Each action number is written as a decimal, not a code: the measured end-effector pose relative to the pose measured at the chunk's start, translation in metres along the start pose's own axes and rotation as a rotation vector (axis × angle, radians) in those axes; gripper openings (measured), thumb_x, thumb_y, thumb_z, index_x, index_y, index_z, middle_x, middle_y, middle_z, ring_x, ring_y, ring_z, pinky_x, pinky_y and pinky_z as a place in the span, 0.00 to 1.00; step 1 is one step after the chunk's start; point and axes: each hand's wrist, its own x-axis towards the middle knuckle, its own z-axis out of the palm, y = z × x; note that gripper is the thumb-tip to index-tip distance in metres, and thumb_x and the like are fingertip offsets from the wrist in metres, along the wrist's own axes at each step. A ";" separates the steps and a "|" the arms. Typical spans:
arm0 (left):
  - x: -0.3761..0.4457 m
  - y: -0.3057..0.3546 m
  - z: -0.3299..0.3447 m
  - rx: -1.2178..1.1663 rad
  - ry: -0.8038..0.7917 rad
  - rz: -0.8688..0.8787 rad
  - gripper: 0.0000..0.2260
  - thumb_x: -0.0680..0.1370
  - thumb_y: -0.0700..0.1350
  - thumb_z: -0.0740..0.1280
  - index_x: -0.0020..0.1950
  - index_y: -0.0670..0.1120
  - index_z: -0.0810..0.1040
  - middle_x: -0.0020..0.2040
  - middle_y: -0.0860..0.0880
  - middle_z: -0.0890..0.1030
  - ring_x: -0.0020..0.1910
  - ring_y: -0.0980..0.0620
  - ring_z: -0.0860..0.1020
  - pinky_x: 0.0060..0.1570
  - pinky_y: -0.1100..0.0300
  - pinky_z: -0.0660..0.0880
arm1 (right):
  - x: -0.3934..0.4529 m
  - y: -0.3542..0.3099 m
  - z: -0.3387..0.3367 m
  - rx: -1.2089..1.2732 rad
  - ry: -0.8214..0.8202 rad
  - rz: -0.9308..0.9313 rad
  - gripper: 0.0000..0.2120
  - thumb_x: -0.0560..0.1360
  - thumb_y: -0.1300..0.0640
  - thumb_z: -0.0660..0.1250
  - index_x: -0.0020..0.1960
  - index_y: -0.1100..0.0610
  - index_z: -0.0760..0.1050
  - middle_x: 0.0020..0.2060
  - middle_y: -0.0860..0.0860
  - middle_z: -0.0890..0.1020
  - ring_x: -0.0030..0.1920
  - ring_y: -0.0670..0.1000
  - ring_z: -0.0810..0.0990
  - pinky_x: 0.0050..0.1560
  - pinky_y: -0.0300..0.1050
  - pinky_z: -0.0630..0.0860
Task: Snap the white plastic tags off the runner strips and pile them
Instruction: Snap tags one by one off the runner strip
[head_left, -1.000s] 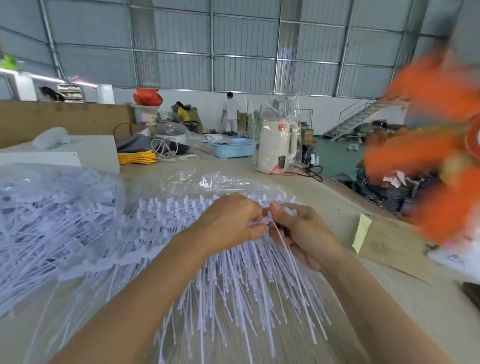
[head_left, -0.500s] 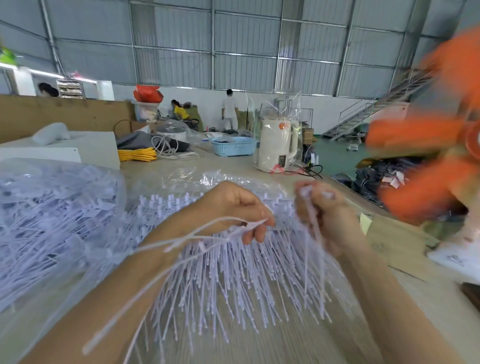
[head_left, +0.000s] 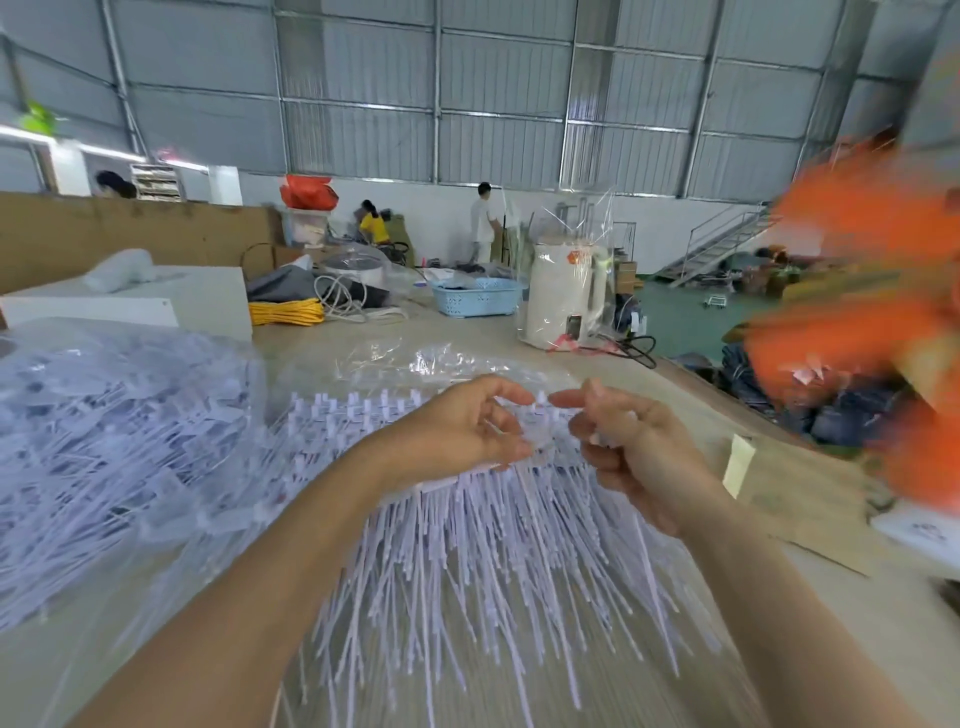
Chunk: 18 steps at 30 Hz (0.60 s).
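Head view, both hands (head_left: 470, 423) (head_left: 631, 441) over white tags (head_left: 467, 561), no legible writing

Blue basket (head_left: 479, 297), yellow cable coil (head_left: 285, 312), wrapped white kettle (head_left: 564, 297), blurred orange fan (head_left: 872, 332)

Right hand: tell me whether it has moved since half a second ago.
Yes. The right hand has dropped and come in toward the left hand, judged against the white kettle behind.

White tags (head_left: 467, 561), blue basket (head_left: 475, 298), yellow cord (head_left: 285, 312), blurred, seemingly orange fan (head_left: 857, 343).
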 end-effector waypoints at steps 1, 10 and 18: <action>-0.001 0.000 -0.001 0.030 -0.007 -0.013 0.19 0.73 0.36 0.71 0.60 0.52 0.72 0.49 0.47 0.76 0.42 0.51 0.78 0.53 0.49 0.78 | -0.001 0.001 0.004 -0.069 -0.046 0.011 0.20 0.64 0.39 0.69 0.47 0.52 0.83 0.30 0.46 0.72 0.24 0.44 0.62 0.21 0.34 0.58; -0.005 0.005 -0.011 0.089 -0.030 -0.106 0.16 0.73 0.36 0.69 0.59 0.49 0.74 0.50 0.48 0.80 0.45 0.54 0.79 0.43 0.61 0.74 | -0.007 0.006 0.016 -0.358 -0.148 -0.245 0.06 0.73 0.66 0.69 0.49 0.59 0.81 0.27 0.37 0.78 0.26 0.35 0.74 0.29 0.25 0.68; -0.009 0.007 -0.009 0.217 -0.017 -0.078 0.07 0.76 0.43 0.69 0.43 0.40 0.81 0.31 0.50 0.81 0.25 0.58 0.73 0.30 0.67 0.71 | -0.003 0.012 0.016 -0.327 -0.029 -0.149 0.08 0.72 0.59 0.71 0.52 0.54 0.80 0.28 0.37 0.76 0.24 0.38 0.71 0.25 0.28 0.64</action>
